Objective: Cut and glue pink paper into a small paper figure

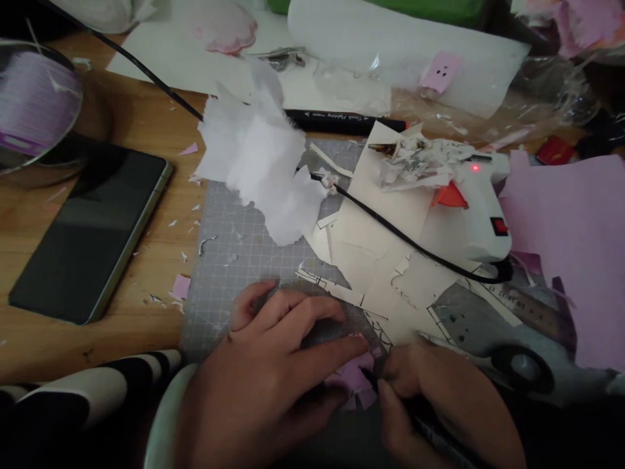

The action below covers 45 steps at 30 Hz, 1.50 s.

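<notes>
1. Presently, right hand (439,378) closed around pen (439,436), tip at pink piece (349,378); light strokes advised.
2. Left hand (268,352) spread, bracing the piece on the mat (234,241); press flat, fingertips clear of ink.
3. Scissors (499,359) just beside right hand; allow wrist room.
4. Glue gun (483,215) farther off, light (475,168) lit; avoid nozzle.

A phone (92,234) is lying beside a container (90,120) on the table (146,319), tissue (268,163) is resting near a marker (346,122), and a glue gun (483,208), its red light (475,168) glowing, is lying beside a pink sheet (566,228).
</notes>
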Available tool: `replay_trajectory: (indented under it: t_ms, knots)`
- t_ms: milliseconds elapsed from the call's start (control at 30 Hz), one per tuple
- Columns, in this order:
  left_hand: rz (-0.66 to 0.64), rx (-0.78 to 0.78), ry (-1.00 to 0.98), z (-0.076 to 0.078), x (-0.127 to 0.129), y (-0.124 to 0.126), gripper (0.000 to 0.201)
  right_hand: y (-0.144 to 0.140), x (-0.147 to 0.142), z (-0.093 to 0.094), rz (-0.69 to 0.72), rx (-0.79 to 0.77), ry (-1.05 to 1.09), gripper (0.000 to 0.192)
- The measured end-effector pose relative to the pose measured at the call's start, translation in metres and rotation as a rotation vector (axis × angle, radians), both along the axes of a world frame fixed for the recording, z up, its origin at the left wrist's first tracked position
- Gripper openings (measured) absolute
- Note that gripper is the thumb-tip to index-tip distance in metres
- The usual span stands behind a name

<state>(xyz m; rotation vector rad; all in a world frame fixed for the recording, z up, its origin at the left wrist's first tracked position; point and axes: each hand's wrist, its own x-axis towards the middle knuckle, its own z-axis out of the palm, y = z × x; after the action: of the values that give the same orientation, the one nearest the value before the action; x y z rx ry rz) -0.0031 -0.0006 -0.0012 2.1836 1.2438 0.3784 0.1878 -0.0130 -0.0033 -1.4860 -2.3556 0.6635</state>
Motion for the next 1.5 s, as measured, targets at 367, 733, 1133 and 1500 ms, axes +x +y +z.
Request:
replay_trajectory:
  t_ms: [367,733,1133,1500]
  knots:
    - [0.001,-0.003,-0.004,-0.0013,-0.0003,-0.0003,0.031,0.0019,0.0013,0.0011,-0.014,-0.005,0.005,0.018]
    - [-0.002,-0.021,-0.001,-0.0017,-0.0002,0.0006,0.031,0.0028,-0.0009,0.0011,-0.023,0.029,0.012,0.020]
    - [-0.003,0.003,0.002,-0.0013,0.0001,0.0003,0.031,0.0020,-0.0029,0.0004,-0.006,0.006,0.001,0.019]
    - [-0.017,-0.003,0.009,-0.0011,-0.0009,-0.0002,0.030,0.0019,-0.0048,-0.0017,-0.015,-0.012,0.025,0.020]
